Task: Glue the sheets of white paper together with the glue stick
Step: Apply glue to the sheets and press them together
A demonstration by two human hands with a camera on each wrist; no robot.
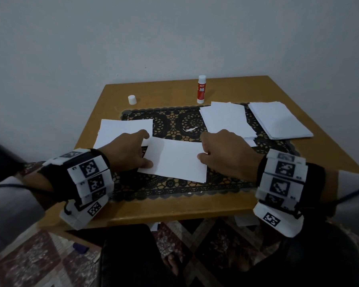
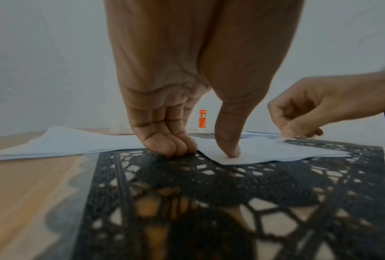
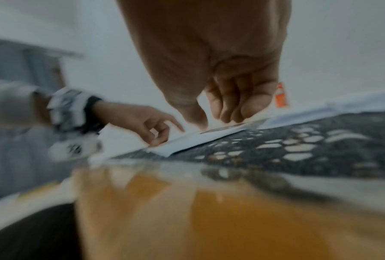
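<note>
A white sheet of paper (image 1: 175,160) lies in the middle of the black lace mat (image 1: 174,119). My left hand (image 1: 146,150) is at the sheet's left edge. Its thumb (image 2: 230,149) presses straight down on the near corner, and its curled fingers (image 2: 173,146) rest on the mat beside the sheet (image 2: 265,149). My right hand (image 1: 202,151) pinches the sheet's right edge between thumb and curled fingers (image 3: 231,112). The red and white glue stick (image 1: 201,89) stands uncapped at the back of the table. Its white cap (image 1: 132,99) stands apart to the left.
Paper piles lie on the wooden table (image 1: 174,208): one at the left (image 1: 120,129), one at the right (image 1: 226,119) and a neat stack at the far right (image 1: 278,119). A small paper scrap (image 1: 190,129) lies on the mat. A wall rises behind the table.
</note>
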